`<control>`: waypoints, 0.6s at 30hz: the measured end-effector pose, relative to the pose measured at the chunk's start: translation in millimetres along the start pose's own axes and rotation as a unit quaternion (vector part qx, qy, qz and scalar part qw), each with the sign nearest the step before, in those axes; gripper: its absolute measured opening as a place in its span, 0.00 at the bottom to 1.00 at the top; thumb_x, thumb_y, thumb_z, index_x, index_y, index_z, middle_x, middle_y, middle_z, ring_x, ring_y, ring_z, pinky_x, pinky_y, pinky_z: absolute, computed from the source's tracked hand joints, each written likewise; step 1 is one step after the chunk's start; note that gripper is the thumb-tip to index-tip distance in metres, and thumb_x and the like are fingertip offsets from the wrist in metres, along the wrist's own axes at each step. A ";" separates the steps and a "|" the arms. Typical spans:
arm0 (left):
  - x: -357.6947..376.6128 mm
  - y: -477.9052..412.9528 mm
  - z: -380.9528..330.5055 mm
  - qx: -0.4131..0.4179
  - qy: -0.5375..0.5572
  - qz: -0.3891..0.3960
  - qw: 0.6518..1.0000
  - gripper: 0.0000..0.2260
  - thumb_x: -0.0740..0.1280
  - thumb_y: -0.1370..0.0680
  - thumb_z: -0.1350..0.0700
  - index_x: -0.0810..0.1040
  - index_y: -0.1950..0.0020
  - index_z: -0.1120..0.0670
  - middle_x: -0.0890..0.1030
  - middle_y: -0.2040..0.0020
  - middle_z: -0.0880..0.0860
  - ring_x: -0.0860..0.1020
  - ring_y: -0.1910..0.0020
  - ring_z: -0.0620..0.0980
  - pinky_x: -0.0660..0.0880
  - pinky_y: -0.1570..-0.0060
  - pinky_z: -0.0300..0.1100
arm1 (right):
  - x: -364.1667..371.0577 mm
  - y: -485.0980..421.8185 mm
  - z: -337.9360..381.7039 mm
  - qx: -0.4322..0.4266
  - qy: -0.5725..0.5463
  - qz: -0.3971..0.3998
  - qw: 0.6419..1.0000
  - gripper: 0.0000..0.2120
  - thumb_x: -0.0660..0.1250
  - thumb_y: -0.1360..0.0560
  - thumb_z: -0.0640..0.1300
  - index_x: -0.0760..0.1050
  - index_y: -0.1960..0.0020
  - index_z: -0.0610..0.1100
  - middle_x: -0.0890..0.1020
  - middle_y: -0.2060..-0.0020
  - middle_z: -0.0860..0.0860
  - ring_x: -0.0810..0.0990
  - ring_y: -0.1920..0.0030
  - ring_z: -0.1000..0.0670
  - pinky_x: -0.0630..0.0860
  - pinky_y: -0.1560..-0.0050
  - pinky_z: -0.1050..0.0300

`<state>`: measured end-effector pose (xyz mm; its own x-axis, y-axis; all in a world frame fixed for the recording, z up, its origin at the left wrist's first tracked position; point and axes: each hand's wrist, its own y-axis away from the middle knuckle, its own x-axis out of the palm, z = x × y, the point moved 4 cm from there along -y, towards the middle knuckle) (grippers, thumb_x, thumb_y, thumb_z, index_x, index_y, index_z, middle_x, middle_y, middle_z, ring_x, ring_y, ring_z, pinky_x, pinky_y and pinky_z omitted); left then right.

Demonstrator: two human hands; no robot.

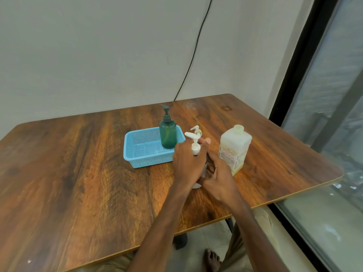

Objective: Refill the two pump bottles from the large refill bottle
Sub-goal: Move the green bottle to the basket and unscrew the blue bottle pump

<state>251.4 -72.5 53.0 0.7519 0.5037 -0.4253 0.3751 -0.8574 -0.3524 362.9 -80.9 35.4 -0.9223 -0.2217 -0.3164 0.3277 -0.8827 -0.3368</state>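
A white pump bottle stands on the wooden table (78, 173), mostly hidden by both hands; its white pump head (194, 146) and a bit of its base (197, 185) show. My left hand (186, 163) grips the bottle's neck just under the pump. My right hand (218, 177) curls round the lower body from the right. A second pale pump nozzle (197, 130) pokes up just behind; what it belongs to is hidden. The green pump bottle (168, 134) stands upright in the blue basket (137, 154). The large translucent refill bottle (234, 150) stands upright right of my hands.
The blue basket sits mid-table, left of my hands, touching or nearly touching my left hand. A black cable (194, 55) runs down the wall behind the table. A dark-framed window (314, 75) lines the right side. The table's right edge lies close behind the refill bottle.
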 end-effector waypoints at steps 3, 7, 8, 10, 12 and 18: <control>-10.6 23.2 9.8 0.070 0.051 0.050 0.995 0.08 0.64 0.15 0.45 0.76 0.39 0.45 0.80 0.45 0.43 0.78 0.42 0.43 0.76 0.42 0.46 | -0.4 -0.7 -1.7 -0.004 -0.005 -0.005 1.000 0.36 0.78 0.31 0.36 0.69 0.28 0.54 0.78 0.38 0.64 0.77 0.37 0.64 0.74 0.40 0.68; -31.7 37.0 16.0 0.070 0.135 0.047 0.987 0.14 0.64 0.15 0.51 0.77 0.29 0.48 0.81 0.36 0.42 0.78 0.35 0.38 0.77 0.39 0.34 | 0.9 -1.6 -6.5 0.020 -0.001 -0.006 1.000 0.35 0.82 0.34 0.44 0.69 0.35 0.63 0.79 0.41 0.66 0.78 0.39 0.63 0.76 0.43 0.68; -36.2 35.2 15.1 0.053 0.143 0.030 0.988 0.12 0.66 0.16 0.51 0.79 0.32 0.48 0.82 0.38 0.40 0.78 0.37 0.35 0.77 0.42 0.31 | 1.7 -2.1 -7.1 0.024 0.000 -0.006 1.000 0.35 0.82 0.35 0.44 0.69 0.35 0.63 0.79 0.41 0.66 0.78 0.40 0.64 0.75 0.44 0.69; -38.8 29.6 13.0 0.031 0.144 0.008 0.989 0.09 0.70 0.18 0.51 0.81 0.38 0.46 0.82 0.42 0.38 0.78 0.41 0.31 0.75 0.48 0.26 | 1.6 -2.2 -11.5 0.032 -0.005 -0.006 0.999 0.36 0.82 0.34 0.44 0.70 0.32 0.59 0.79 0.40 0.63 0.78 0.40 0.63 0.76 0.44 0.69; -38.3 25.2 13.8 0.026 0.144 -0.003 0.989 0.09 0.74 0.20 0.51 0.81 0.41 0.48 0.83 0.45 0.38 0.79 0.42 0.32 0.74 0.50 0.24 | 1.9 -2.3 -13.8 0.036 -0.005 -0.006 0.999 0.37 0.82 0.34 0.46 0.70 0.30 0.55 0.79 0.38 0.61 0.78 0.39 0.62 0.76 0.42 0.67; -37.1 21.4 19.8 0.031 0.140 -0.017 0.990 0.11 0.77 0.24 0.50 0.81 0.44 0.47 0.83 0.47 0.39 0.80 0.44 0.34 0.76 0.49 0.27 | 1.8 -2.8 -15.7 0.049 0.001 -0.003 0.999 0.37 0.82 0.35 0.48 0.68 0.32 0.59 0.77 0.39 0.65 0.77 0.40 0.65 0.75 0.42 0.70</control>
<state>220.9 -107.4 44.7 0.8632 0.4761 -0.1683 0.3755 -0.8280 -0.4165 363.5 -72.3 21.8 -0.9239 -0.2156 -0.3160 0.3003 -0.9205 -0.2501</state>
